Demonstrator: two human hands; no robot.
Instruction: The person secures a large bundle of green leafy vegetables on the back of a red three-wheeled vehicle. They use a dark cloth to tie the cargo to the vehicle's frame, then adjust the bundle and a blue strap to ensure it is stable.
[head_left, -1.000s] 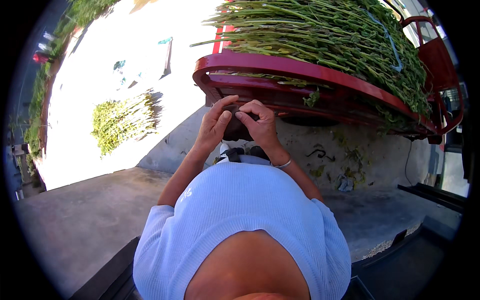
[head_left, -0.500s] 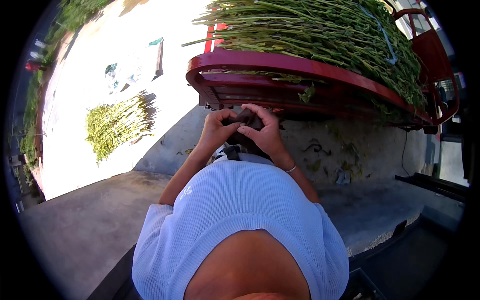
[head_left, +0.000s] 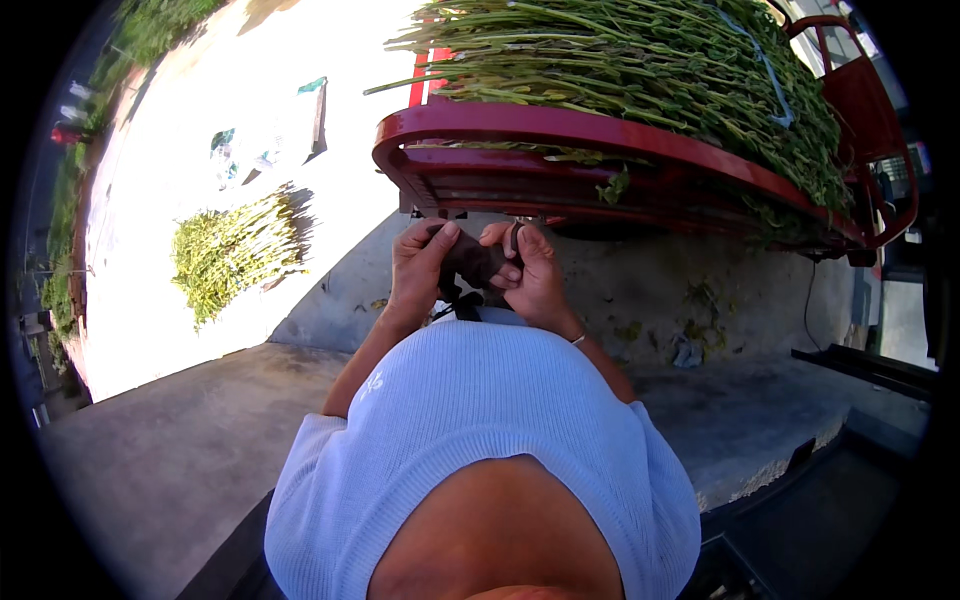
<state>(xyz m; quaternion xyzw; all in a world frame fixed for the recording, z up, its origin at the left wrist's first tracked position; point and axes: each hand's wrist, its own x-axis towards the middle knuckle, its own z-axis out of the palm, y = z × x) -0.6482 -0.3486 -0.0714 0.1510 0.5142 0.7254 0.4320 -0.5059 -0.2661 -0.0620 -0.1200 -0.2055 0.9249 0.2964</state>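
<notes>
While the pale blue knit top (head_left: 485,400) took up the near view, both hands were up just beyond it, on one dark cloth (head_left: 470,257). Left hand (head_left: 413,265): thumb and fingers clamped on the cloth's left end. Right hand (head_left: 541,275): fingers curled and closed on its right end, dark edge showing by the thumb. Cloth was bunched between the two, off any surface; exact shape couldn't be told. Black strap (head_left: 463,304) hung just below; can't tell if it was attached.

Step in hand, my read: two-handed handling of the cloth at fingertip level. Next move looked to call for a firm pinch one side and freer fingers on the other, cloth edge kept findable.

Beyond the hands: red cart rail (head_left: 560,123), apart from them as far as I could judge, then green stalks (head_left: 620,75) heaped behind it, blue tie (head_left: 768,70) across. Farther left, a smaller stalk pile (head_left: 235,248) lay on sunlit ground.
</notes>
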